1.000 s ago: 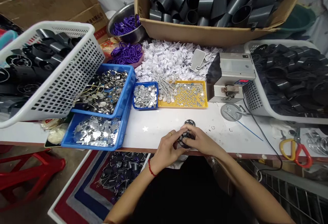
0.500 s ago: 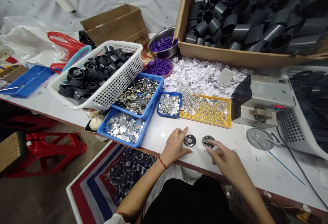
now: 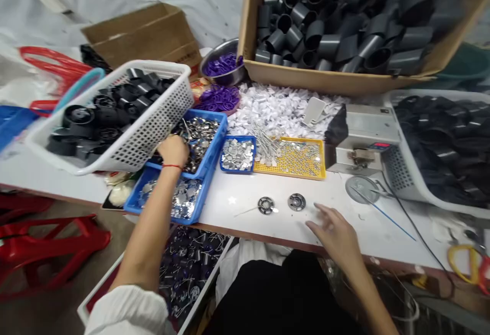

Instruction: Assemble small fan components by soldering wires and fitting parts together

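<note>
My left hand reaches down into the upper blue tray, among small shiny metal parts; its fingertips are hidden. Below that tray stands another blue tray of flat silver pieces. My right hand hovers over the front of the table, fingers apart and holding nothing. Just left of it lie two round dark discs on the white tabletop. The left disc has a thin pale wire or lead running out to its left. The right disc lies closest to my right hand.
A white basket of black plastic cups stands at left. Behind are a purple-filled metal bowl and a carton of grey tubes. A small blue tray, yellow tray, grey machine and another basket line the table.
My left hand has moved from beside the left disc into the upper blue tray. My right hand has let go of the right disc and drawn back. A thin lead now shows at the left disc.
</note>
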A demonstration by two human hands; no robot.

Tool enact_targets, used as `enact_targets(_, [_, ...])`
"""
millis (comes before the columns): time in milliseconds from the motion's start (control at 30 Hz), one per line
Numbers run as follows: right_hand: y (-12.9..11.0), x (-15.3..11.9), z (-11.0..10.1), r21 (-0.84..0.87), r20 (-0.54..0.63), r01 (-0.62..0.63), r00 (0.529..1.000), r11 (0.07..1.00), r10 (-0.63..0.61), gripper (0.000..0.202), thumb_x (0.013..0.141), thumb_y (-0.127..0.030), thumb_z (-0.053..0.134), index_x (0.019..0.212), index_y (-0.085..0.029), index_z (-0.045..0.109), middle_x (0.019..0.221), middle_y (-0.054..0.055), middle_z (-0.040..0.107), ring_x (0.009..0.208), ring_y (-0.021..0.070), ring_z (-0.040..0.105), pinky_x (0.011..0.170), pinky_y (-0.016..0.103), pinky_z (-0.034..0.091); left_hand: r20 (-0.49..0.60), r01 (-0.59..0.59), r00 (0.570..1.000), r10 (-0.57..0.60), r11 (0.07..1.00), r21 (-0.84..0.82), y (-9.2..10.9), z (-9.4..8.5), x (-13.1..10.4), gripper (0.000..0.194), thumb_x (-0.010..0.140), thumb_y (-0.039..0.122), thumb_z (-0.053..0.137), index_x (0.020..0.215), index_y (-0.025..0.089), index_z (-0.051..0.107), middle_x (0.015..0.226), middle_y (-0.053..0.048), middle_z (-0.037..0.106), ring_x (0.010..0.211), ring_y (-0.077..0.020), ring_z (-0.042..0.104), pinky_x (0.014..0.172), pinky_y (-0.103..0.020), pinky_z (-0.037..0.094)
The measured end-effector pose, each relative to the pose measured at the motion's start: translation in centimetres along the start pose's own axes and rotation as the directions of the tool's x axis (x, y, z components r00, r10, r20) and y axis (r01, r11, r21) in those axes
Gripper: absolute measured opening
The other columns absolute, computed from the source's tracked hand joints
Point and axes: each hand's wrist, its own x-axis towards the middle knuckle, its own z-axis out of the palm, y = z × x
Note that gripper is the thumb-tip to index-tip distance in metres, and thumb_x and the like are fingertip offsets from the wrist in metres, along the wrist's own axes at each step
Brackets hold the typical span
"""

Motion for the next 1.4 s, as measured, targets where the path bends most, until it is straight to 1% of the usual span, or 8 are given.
enact_targets(233, [0.3, 3.1, 3.1, 0.059, -0.116, 0.211, 0.972, 0.976, -0.203, 0.057, 0.078, -0.047, 0.066, 0.128, -0.021, 0.056, 0.123, 0.013, 0.052, 0.119, 0.0289, 0.052, 0.1, 0.047, 0.047, -0.015, -0.025, 1.0, 0.023, 0.988, -0.152, -1.2, -1.1, 0.2, 0.025, 0.086, 0.025, 0.057, 0.098, 0.009, 0.071, 0.079, -0.002, 0.07, 0.086, -0.0207, 0.063, 0.086, -0.038, 0.046])
enact_targets(367, [-1.4, 2.2, 2.0, 0.173, -0.219, 0.227, 0.958, 0.958, -0.187, 0.037, 0.084, -0.044, 0.063, 0.112, -0.021, 0.064, 0.102, 0.009, 0.063, 0.092, 0.0224, 0.06, 0.083, 0.04, 0.052, -0.209, -0.161, 0.971, 0.114, 0.961, -0.223, 0.9, -2.8, -3.7, 0.028, 0.091, 0.034, 0.053, 0.1, 0.017, 0.073, 0.094, -0.003, 0.071, 0.099, -0.0222, 0.063, 0.095, -0.042, 0.043])
enact_targets(467, [-2.6, 1.3, 1.3, 0.454, -0.038, 0.135, 0.991, 0.881, -0.132, 0.038, 0.081, -0.047, 0.067, 0.109, -0.021, 0.065, 0.076, 0.002, 0.063, 0.066, 0.015, 0.056, 0.062, 0.03, 0.049, -0.213, -0.368, 0.929, 0.304, 0.825, -0.429, 5.2, -2.8, -9.8, 0.019, 0.088, 0.034, 0.06, 0.091, 0.024, 0.075, 0.096, -0.004, 0.07, 0.095, -0.0211, 0.062, 0.089, -0.04, 0.049])
enact_targets(600, [-3.7, 0.8, 1.7, 0.776, 0.348, -0.147, 0.911, 0.614, -0.222, 0.054, 0.071, -0.068, 0.066, 0.091, -0.019, 0.063, 0.06, -0.003, 0.056, 0.049, 0.0095, 0.049, 0.046, 0.022, 0.039, 0.27, -0.114, 0.608, 0.746, 0.419, -0.901, 11.5, -0.4, -18.9, 0.014, 0.087, 0.034, 0.064, 0.085, 0.029, 0.077, 0.084, -0.004, 0.069, 0.09, -0.0201, 0.063, 0.087, -0.037, 0.052])
enact_targets(833, [-2.8, 0.0, 2.1, 0.797, 0.575, -0.462, 0.777, 0.389, -0.258, 0.05, 0.063, -0.062, 0.077, 0.068, -0.018, 0.055, 0.045, -0.006, 0.05, 0.032, 0.0054, 0.04, 0.032, 0.017, 0.03, 0.126, 0.011, 0.738, 0.663, 0.175, -0.985, 14.1, 2.8, -23.4, 0.015, 0.077, 0.039, 0.075, 0.073, 0.025, 0.078, 0.087, -0.006, 0.059, 0.087, -0.0171, 0.061, 0.079, -0.031, 0.053])
enact_targets(1067, [-3.1, 0.5, 0.6, 0.844, 0.52, -0.499, 0.851, 0.196, -0.074, 0.03, 0.073, -0.04, 0.076, 0.093, -0.018, 0.071, 0.067, 0.002, 0.07, 0.053, 0.0113, 0.062, 0.052, 0.021, 0.05, -0.153, -0.305, 0.654, 0.741, 0.073, -0.95, 14.4, 1.9, -23.9, 0.021, 0.08, 0.005, 0.059, 0.087, 0.021, 0.071, 0.073, -0.003, 0.066, 0.066, -0.0123, 0.062, 0.063, -0.024, 0.052])
enact_targets(1267, [-2.0, 0.7, 0.0, 0.832, 0.523, -0.519, 0.852, 0.196, 0.032, 0.028, 0.071, -0.038, 0.078, 0.09, -0.017, 0.074, 0.071, 0.003, 0.072, 0.062, 0.0127, 0.065, 0.061, 0.023, 0.052, 0.001, -0.22, 0.597, 0.802, 0.166, -0.961, 14.0, 2.5, -24.6, 0.025, 0.078, 0.027, 0.072, 0.102, 0.019, 0.073, 0.09, -0.01, 0.073, 0.081, -0.0197, 0.069, 0.074, -0.03, 0.056])
enact_targets(1400, [-1.2, 0.6, -0.1, 0.838, 0.503, -0.517, 0.856, 0.174, 0.119, 0.032, 0.065, -0.039, 0.081, 0.084, -0.015, 0.073, 0.068, 0.004, 0.072, 0.058, 0.0133, 0.065, 0.057, 0.023, 0.052, 0.325, 0.182, 0.742, 0.586, 0.29, -0.939, 13.5, 3.5, -24.9, 0.02, 0.087, 0.033, 0.063, 0.092, 0.019, 0.077, 0.075, -0.007, 0.074, 0.069, -0.0176, 0.069, 0.067, -0.029, 0.056])
